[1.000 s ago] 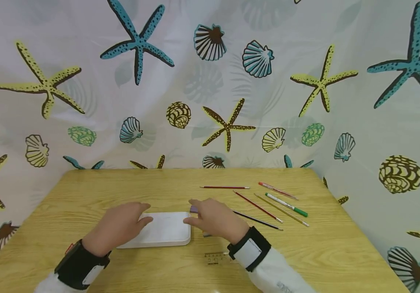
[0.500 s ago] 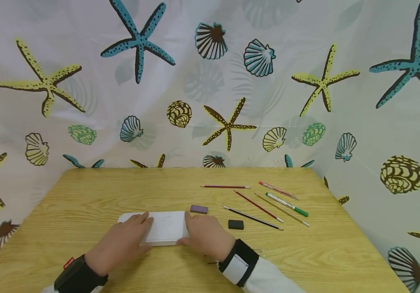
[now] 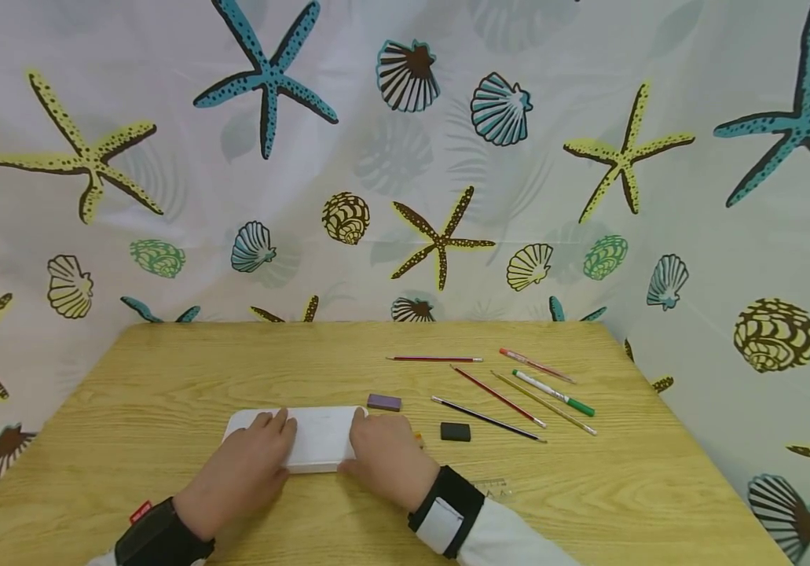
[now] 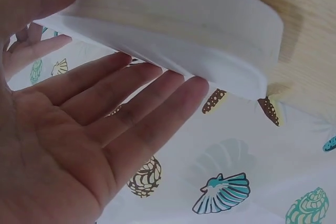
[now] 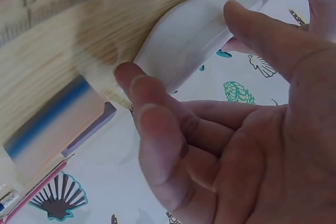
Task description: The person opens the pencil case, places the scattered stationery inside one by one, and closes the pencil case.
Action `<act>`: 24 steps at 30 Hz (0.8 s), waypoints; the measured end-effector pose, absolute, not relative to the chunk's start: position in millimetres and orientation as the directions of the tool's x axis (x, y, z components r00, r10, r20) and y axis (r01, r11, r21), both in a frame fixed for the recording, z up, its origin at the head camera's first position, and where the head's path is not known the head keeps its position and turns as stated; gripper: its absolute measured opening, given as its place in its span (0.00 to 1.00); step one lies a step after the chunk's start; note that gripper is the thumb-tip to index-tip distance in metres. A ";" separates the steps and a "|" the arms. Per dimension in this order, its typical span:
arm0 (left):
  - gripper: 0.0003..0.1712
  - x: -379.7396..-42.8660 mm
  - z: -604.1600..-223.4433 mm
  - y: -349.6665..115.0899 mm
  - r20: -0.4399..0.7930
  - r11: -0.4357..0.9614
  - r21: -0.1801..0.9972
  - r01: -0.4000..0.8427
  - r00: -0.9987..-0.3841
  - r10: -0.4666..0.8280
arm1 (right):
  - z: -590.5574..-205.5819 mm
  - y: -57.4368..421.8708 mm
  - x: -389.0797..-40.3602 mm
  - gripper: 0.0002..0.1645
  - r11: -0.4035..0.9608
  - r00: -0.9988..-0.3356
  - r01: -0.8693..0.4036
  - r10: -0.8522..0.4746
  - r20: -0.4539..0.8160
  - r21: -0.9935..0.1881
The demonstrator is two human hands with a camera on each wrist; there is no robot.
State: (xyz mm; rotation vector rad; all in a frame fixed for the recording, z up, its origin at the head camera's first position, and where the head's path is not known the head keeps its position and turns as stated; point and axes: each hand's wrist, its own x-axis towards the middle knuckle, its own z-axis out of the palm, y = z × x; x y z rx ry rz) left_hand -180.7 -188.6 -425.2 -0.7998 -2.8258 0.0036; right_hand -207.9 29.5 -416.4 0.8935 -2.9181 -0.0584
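A flat white case (image 3: 323, 436) with rounded corners lies on the table in front of me. My left hand (image 3: 249, 464) holds its left part, fingers over the top and thumb on the near side. In the left wrist view those fingers are nearly straight, their tips at the edge of the white case (image 4: 178, 30). My right hand (image 3: 390, 460) grips the right end. The right wrist view shows its thumb along the near side of the case (image 5: 184, 35) and its other fingers bent around the corner.
Right of the case lie a purple eraser (image 3: 384, 402) and a black eraser (image 3: 455, 431). A clear ruler (image 3: 492, 488) is partly hidden by my right wrist. Several pencils (image 3: 489, 419) and a green-capped marker (image 3: 553, 392) spread farther right. A patterned cloth (image 3: 405, 157) hangs behind the table.
Both hands have come down from above the case onto it, toward its near side. The fingers now hold it at its left part and right end. The black eraser has come into view.
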 end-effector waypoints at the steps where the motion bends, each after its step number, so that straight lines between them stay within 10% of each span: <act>1: 0.32 -180.9 -425.8 -188.2 0.206 0.849 -0.071 0.524 -0.825 0.527 | -416.7 29.1 -208.2 0.46 0.827 -0.824 -0.557 -0.561 0.075 0.070; 24: 0.21 -187.9 -434.6 -177.3 0.288 0.813 -0.217 0.540 -0.760 0.582 | -414.9 32.1 -212.0 0.40 0.796 -0.785 -0.584 -0.603 0.139 0.157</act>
